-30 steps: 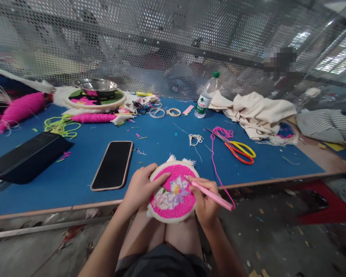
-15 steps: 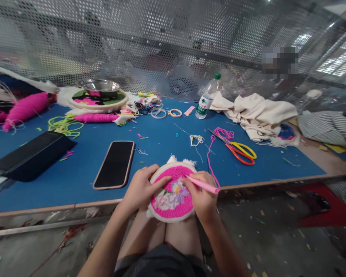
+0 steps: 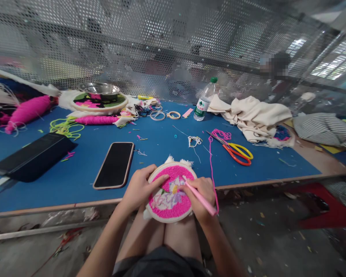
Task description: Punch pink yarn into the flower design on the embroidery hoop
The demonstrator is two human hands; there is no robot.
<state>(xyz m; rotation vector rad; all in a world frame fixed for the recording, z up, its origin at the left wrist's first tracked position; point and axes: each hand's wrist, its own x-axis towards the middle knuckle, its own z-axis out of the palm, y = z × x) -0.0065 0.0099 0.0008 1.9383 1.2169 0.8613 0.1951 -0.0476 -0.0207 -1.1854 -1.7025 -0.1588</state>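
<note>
A round embroidery hoop [image 3: 173, 220] rests over my lap at the table's edge, its cloth filled with bright pink loops around white and lilac flowers. My left hand [image 3: 145, 186] grips the hoop's left rim, thumb lying on the pink loops. In my right hand [image 3: 201, 196] is a pink punch needle [image 3: 200, 198], tilted, its tip at the upper right of the design. Pink yarn [image 3: 212, 165] runs from the tool's back end up to a loose tangle on the table. Whether the tip is in the cloth I cannot tell.
Orange-and-yellow-handled scissors [image 3: 237, 151] lie right of the hoop, near a water bottle [image 3: 201, 105] and cream cloth [image 3: 253, 115]. A phone [image 3: 114, 165] and a black case [image 3: 31, 156] lie to the left. Behind them sit a metal bowl [image 3: 99, 89], another hoop and yarn.
The punch needle has tilted, its back end swinging down and toward me, with my right hand turning along. My left hand keeps its hold on the hoop. The view has shifted slightly.
</note>
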